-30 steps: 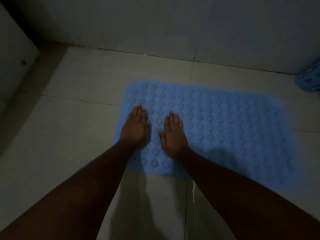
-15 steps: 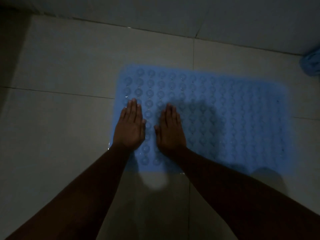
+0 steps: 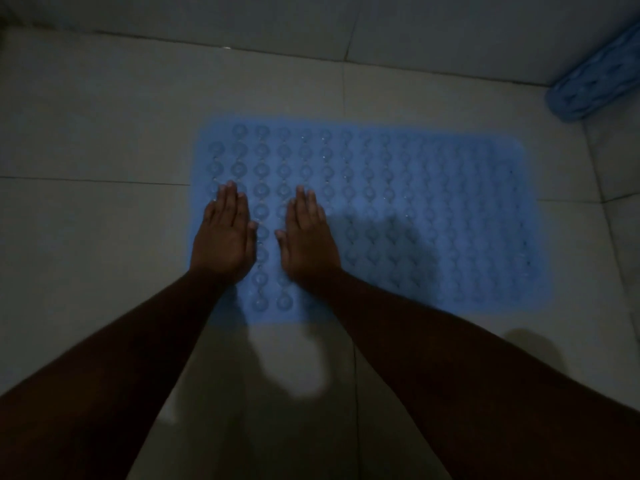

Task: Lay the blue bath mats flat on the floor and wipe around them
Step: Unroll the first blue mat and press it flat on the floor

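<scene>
No grip as such: left hand (image 3: 225,237) and right hand (image 3: 306,237) both lie palm down, fingers straight and together, thumbs turned in toward each other, nothing pinched or curled round. They press side by side on the left part of the blue rectangular rubbery bath mat (image 3: 433,188), whose face is covered in rows of round suction-cup bumps. My read: flat palms spread the load so the cups seat on the tile and the sheet doesn't lift or curl at that end. The mat lies flat on the pale tiled floor (image 3: 104,116), long side roughly parallel to the wall (image 3: 450,29) and well short of it; its right end looks down already, though light is poor and edges are blurred. Beyond it, in the far right corner against the wall, sits a second blue mat, rolled or bunched (image 3: 595,88), partly cut off by the frame edge, well apart from the first. Count: two hands, both on the one laid mat; two blue mats, one laid, one not. No cloth or wiper in view, so judging by that the wiping step isn't started.
</scene>
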